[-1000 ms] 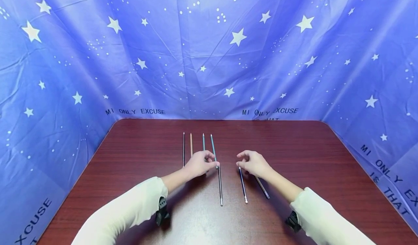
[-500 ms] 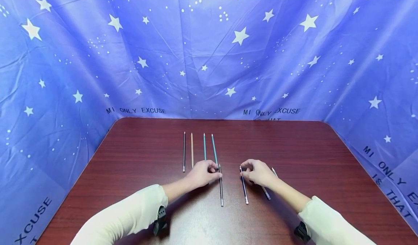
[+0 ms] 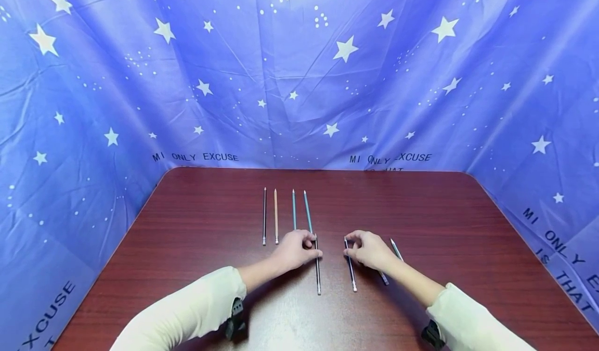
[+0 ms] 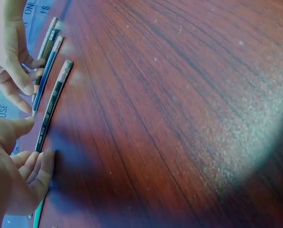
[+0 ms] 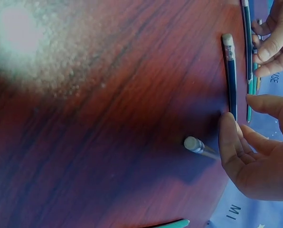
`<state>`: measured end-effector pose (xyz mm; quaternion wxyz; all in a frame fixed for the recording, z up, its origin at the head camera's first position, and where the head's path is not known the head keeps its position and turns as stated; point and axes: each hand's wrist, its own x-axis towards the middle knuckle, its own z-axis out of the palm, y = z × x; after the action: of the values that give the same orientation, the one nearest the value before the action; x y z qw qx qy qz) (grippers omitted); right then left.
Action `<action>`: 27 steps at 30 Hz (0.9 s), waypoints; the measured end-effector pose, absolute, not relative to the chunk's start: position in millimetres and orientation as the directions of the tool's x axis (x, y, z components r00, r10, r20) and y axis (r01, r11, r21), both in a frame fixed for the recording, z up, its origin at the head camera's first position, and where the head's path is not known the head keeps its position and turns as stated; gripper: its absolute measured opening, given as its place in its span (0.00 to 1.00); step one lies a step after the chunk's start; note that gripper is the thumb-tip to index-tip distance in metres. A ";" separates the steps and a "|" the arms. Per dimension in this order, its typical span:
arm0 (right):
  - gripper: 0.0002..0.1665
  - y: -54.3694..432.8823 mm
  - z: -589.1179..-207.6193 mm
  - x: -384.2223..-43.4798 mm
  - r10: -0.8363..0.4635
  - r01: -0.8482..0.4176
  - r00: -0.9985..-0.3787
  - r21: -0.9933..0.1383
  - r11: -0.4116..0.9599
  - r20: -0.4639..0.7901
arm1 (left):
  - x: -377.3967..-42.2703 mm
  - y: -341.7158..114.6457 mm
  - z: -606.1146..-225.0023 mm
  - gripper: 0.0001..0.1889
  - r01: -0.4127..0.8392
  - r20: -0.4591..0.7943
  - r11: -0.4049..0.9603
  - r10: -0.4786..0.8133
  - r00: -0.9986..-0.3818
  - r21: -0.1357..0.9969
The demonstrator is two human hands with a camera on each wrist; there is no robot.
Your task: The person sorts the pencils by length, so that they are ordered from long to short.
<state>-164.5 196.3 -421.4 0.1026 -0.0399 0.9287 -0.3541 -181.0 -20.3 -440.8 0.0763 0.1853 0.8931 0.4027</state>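
Observation:
My left hand hovers low over a black pencil, which lies under its thumb and curved fingertips. In the left wrist view that black pencil runs between the thumb and the fingers, and a gap shows between them. Across from it, my right hand has thumb and fingers on either side of a dark blue pencil; whether they press it cannot be told. An eraser-ended pencil pokes out beneath the right hand. Beside that forearm lies a teal pencil, partly hidden.
Behind the hands lie a black pencil, a tan pencil, a teal pencil and another teal pencil, the teal ones partly covered by the left hand. A star-print cloth encloses the dark red table.
Both hands have come nearer to me, the right also slightly rightward, then almost stopped. The black and dark blue pencils stay where they were. The tan pencil's eraser and the teal pencil at right now show.

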 end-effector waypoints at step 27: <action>0.25 192.6 -428.4 -161.2 -0.173 -0.100 -0.982 -0.580 0.809 -0.071 | -177.7 -9.2 -439.9 0.20 0.358 0.052 0.728 0.408 -0.912 0.585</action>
<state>-161.2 192.6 -428.4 0.0601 -0.0718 0.9490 -0.3010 -177.7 -9.2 -439.9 0.0402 0.2063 0.9285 0.3061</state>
